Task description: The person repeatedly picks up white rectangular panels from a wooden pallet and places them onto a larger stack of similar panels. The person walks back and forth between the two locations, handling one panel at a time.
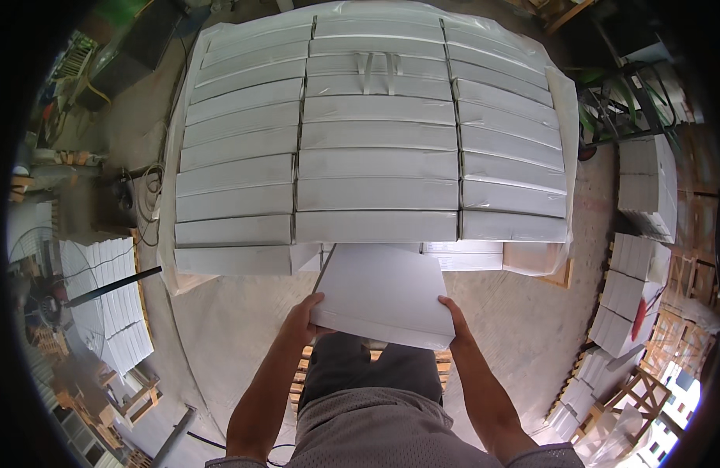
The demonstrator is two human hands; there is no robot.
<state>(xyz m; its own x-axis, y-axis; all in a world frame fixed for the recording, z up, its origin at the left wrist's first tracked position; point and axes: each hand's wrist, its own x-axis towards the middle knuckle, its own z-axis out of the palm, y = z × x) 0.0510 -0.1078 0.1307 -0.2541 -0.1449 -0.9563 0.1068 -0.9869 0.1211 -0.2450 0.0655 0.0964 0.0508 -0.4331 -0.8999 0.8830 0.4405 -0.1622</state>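
A flat white box (385, 292) is held level in front of my body, gripped by both hands at its near corners. My left hand (304, 318) closes on its left side, thumb on top and fingers beneath. On the right side my right hand (453, 318) presses against the edge; most of its fingers are hidden. The box's far end reaches under the front edge of a large stack of white boxes (377, 226), packed in three columns. How far in it goes is hidden.
Beneath me a wooden slatted pallet (301, 374) shows beside my legs. Strapped white bundles stand on the left (106, 300) and right (629, 296). A fan (48, 288) and a dark bar (114, 286) are at left. A pallet truck-like frame (629, 97) stands far right.
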